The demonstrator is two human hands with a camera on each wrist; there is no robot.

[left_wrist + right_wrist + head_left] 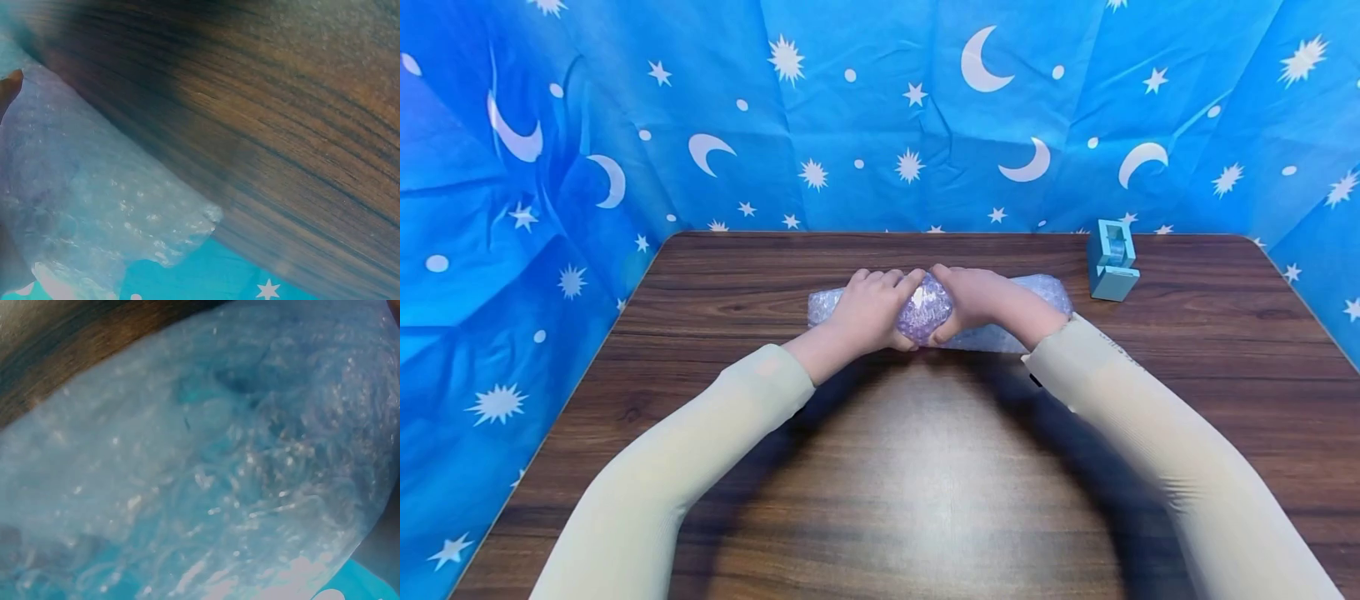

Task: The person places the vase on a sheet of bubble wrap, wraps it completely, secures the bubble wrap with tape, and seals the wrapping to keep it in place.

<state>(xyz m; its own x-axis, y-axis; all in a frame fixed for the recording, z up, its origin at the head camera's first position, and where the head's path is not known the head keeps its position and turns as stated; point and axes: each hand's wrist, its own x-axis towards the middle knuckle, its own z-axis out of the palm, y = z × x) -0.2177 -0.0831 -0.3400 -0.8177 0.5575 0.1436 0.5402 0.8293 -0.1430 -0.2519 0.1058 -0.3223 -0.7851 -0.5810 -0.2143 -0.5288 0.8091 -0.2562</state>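
To the left of the tape dispenser (1114, 260), two hands are gripping a rounded, purplish bundle (925, 308) from opposite sides. The right hand (976, 300) is curling round the side nearer the dispenser, the left hand (871, 312) round the side farther from it, with the thumbs showing along the near edge. Such a paired squeeze is probably keeping the rounded shape together — loose bubble wrap (988, 338) tends to spring open. The wrap is spreading out past both hands, its right end lying near the dispenser. The dispenser itself is standing upright toward the back of the table (917, 467), apart from the wrap, presumably so that it is staying within reach without crowding the hands.

The head view alone is showing both grips, the dispenser and the whole layout. The left wrist view is adding a tapering corner of the wrap with its separate bubbles, plus a fingertip (9, 90) at the frame's edge. The right wrist view is filling with crinkled, see-through film, blue tints showing through it — but the blur is hiding whatever is causing them. None of the views is revealing whether anything is inside the bundle.
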